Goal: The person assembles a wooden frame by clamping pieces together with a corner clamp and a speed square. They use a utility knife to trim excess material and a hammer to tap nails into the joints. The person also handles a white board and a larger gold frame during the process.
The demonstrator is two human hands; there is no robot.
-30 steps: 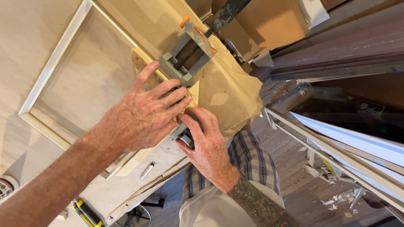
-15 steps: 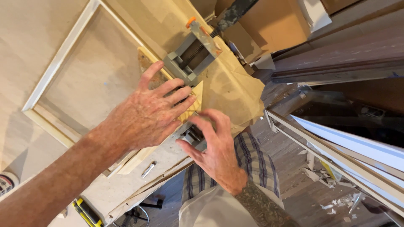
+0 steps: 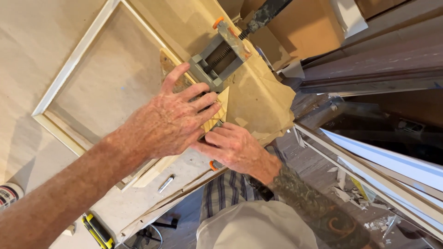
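Observation:
My left hand (image 3: 168, 122) lies flat with fingers spread over the corner of a pale wooden frame (image 3: 69, 74), pressing a small triangular wood piece (image 3: 220, 110) there. My right hand (image 3: 233, 147) sits just below it, fingers curled around a clamp part with an orange tip (image 3: 213, 165) that shows under the palm. A grey corner clamp (image 3: 217, 62) with an orange-capped screw grips the frame's corner just above my left fingers. The joint itself is hidden under my hands.
Brown paper (image 3: 258, 97) covers the workbench (image 3: 138, 203). A small metal bit (image 3: 165, 183) and a yellow-and-black tool (image 3: 97, 229) lie near the bench edge, a tube (image 3: 9, 196) at the left. White trim boards (image 3: 383, 161) and debris fill the floor at right.
My right hand has slid further under my left, closer to the frame corner. My left hand has stayed pressed on the corner.

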